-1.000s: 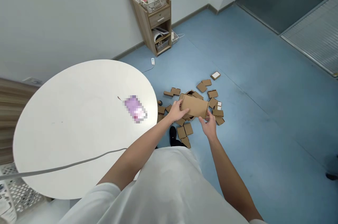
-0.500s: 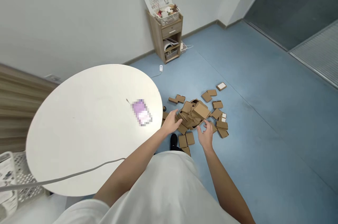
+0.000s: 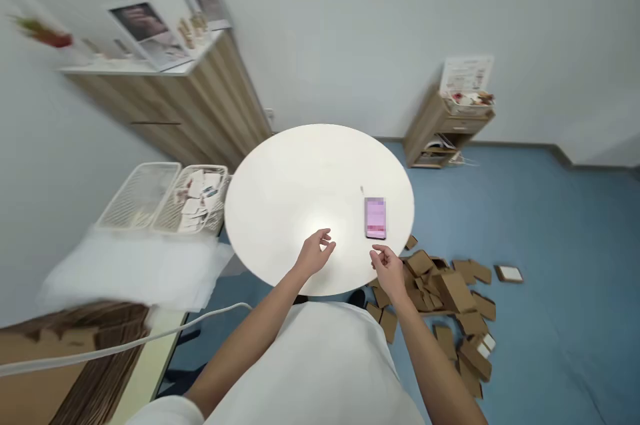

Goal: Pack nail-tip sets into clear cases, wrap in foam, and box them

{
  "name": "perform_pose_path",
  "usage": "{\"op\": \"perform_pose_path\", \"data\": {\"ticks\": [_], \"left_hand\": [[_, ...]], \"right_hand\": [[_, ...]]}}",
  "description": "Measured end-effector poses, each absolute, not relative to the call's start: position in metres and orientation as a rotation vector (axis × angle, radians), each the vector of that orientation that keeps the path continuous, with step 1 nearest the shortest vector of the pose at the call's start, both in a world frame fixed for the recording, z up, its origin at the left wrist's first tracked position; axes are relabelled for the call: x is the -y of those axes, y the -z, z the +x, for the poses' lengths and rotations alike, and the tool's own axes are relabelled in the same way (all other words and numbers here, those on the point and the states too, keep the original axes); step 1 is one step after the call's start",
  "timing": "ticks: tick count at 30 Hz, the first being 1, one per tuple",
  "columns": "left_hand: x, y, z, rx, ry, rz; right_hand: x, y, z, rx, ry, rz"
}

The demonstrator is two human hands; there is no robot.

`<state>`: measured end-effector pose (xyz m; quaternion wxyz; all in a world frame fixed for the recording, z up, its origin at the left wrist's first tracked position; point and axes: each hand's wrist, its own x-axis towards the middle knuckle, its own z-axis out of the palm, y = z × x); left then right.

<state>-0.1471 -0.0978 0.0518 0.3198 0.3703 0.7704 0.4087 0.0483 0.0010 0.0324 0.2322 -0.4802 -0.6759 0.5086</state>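
1. Head view: your left hand (image 3: 314,255) hovers over the near edge of the round table (image 3: 280,205), fingers loosely curled, holding nothing.
2. Your right hand (image 3: 388,269) is likewise empty, half open, just off the table's near right edge.
3. A phone (image 3: 375,217) lies near the right edge, close to your right hand.
4. Cardboard boxes (image 3: 450,295) litter the blue floor (image 3: 550,225) to the right.

A single head-worn camera looks forward and steeply down from above the person's chest, close over the near edge of the round table (image 3: 280,211), facing the far wall; the blue floor (image 3: 550,225) spreads off the table's right edge.
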Motion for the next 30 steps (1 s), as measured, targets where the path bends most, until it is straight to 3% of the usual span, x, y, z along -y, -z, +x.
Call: {"op": "perform_pose_path", "data": {"ticks": [14, 30], "left_hand": [[0.266, -0.028, -0.255, -2.215, -1.283, 0.383], [0.287, -0.024, -0.298, -2.332, -1.288, 0.089]], "right_hand": [[0.101, -0.05, -0.137, 2.363, -1.646, -0.86], [0.092, -0.031, -0.249, 2.669, -1.861, -0.459]]}}
